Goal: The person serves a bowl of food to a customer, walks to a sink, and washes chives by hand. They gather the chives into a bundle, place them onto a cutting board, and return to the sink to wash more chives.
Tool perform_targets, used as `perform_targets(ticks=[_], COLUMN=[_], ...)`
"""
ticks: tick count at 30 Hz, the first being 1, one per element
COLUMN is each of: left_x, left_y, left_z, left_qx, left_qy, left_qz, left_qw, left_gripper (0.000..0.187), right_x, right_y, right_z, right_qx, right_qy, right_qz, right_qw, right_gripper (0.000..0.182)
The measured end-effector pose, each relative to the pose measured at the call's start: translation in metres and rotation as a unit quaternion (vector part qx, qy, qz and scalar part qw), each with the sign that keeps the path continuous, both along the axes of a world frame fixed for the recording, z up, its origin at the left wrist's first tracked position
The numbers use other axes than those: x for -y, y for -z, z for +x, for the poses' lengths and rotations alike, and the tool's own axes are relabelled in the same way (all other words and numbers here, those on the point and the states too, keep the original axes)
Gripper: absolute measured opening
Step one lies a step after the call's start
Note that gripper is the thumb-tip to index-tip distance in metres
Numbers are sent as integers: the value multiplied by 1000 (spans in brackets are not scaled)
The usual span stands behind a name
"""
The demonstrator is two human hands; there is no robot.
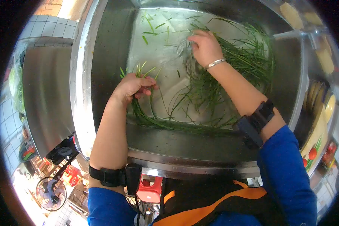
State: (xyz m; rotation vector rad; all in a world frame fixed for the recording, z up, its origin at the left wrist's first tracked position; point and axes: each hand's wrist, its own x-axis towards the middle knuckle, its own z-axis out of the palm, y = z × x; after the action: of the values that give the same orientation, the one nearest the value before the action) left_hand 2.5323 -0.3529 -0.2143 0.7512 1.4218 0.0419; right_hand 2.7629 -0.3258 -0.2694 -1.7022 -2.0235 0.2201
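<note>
My left hand [135, 86] is closed around a bunch of chives [143, 70] at the left of the sink. Their pale stem ends poke out above the fingers, and the long green leaves trail down and along the sink's near wall. Farther right, my right hand [206, 47], with a silver bracelet on the wrist, is over the water by the upper edge of a big loose pile of chives [243, 56]. Its fingers look curled together; whether anything is between them is hidden. Ripples and some blur show around the fingertips.
Both hands are inside a deep metal sink [111, 49] with water on its floor. Short cut pieces [145, 40] float near its far left. A metal faucet [312, 37] is at the right, a red stool [150, 190] below the front edge, a fan [52, 193] at lower left.
</note>
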Motion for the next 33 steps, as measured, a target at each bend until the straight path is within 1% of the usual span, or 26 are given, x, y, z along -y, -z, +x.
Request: perform_targets(ticks=[1,3,4,6,7,9,11,13,14,16,18,19,20,21,22,23,24,25,26,27,28,29,30,31,32,33], left_x=[0,-2,-1,-1,-1,-1,0,-2,-3,-2,-1,1,1,-1,-3,-4,-4,-5,-7,-8,-7,-7,-8,-7,-7,-8], left_y=[1,0,-3,-5,-4,-3,-6,1,2,1,-1,0,0,1,2,4,4,1,-2,-2,0,0,-1,-1,-1,1], left_z=[-1,0,3,3,3,5,8,5,3,3,4,3,2,1,-2,-3,-3,-3,-2,-2,-3,-3,-2,-2,-2,-3], left_qx=[4,8,0,-11,-9,-7,-27,-20,-12,-23,-34,-51,-66,-65,-51,-36,-34,-8,16,15,17,19,18,5,-8,-10], left_qy=[9,20,18,17,25,35,28,33,37,42,45,18,-9,-9,-37,-65,-65,-82,-99,-98,-107,-115,-112,-114,-117,-115], left_qz=[2,7,9,11,16,20,40,37,37,34,34,39,44,45,63,78,76,87,100,101,109,116,116,123,131,128], left_qw=[1000,1000,1000,1000,1000,999,998,999,999,998,998,998,997,997,996,994,994,993,990,990,988,986,987,986,984,985], left_gripper=[16,15,15,15,16,17,19,19,19,19,19,19,19,19,19,20,20,21,22,22,19,17,17,16,16,16], right_x=[2,12,19,30,31,32,31,27,24,17,6,6,3,-2,-3,0,4,7,8,9,10,13,12,11,10,12], right_y=[-7,-23,-25,-24,-20,-10,-10,-9,-10,-9,0,-4,-15,-26,-40,-56,-66,-66,-65,-62,-53,-41,-28,-20,-12,-3], right_z=[-2,-17,-25,-43,-49,-55,-57,-55,-52,-42,-27,-22,-16,-12,-13,-18,-24,-33,-42,-52,-62,-70,-75,-81,-83,-85], right_qx=[1,32,31,-5,-6,24,22,-18,-18,17,128,129,171,213,215,191,168,169,64,-42,-140,-236,-238,-311,-376,-378], right_qy=[0,-116,-115,-219,-218,-280,-275,-305,-306,-321,-201,-203,-157,-108,-108,-124,-139,-140,-148,-153,-140,-126,-124,-126,-126,-125], right_qz=[0,23,23,47,47,-40,-23,-74,-75,-133,-203,-201,-249,-296,-296,-277,-257,-259,-244,-225,-277,-326,-326,-445,-552,-554], right_qw=[1000,992,993,974,975,959,961,949,949,938,950,950,940,925,925,934,942,941,956,961,940,907,907,831,733,731], right_gripper=[19,17,17,12,12,11,10,9,9,7,9,9,11,13,13,12,12,12,13,17,19,21,21,22,23,23])
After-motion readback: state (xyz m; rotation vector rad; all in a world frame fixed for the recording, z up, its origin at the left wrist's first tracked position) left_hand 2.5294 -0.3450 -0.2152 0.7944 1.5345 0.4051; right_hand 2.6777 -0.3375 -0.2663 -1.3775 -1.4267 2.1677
